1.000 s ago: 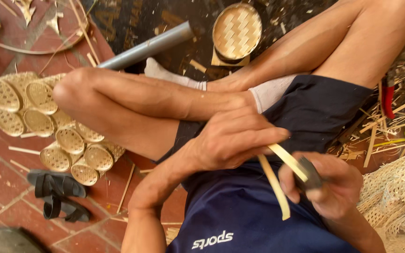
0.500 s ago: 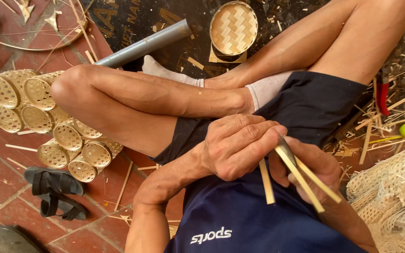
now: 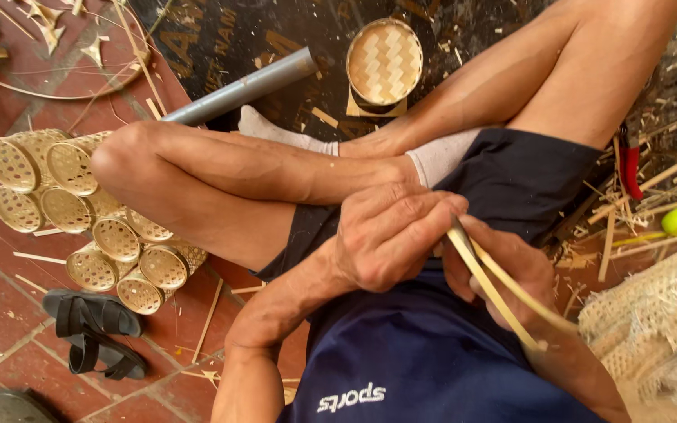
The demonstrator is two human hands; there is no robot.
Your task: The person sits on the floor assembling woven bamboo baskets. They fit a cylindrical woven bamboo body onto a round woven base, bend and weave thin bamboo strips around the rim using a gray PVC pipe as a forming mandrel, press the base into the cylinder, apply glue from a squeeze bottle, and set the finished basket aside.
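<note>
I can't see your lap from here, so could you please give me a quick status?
Left hand gripping the strip near its top. Right hand under it, holding the split ends. Nothing in the way.

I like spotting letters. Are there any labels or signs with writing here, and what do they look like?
Shorts: dark blue, on the person's lap, a small white print near the bottom edge.
Mat: dark, on the floor beyond the legs, faded tan lettering.
No packages or screens.
</note>
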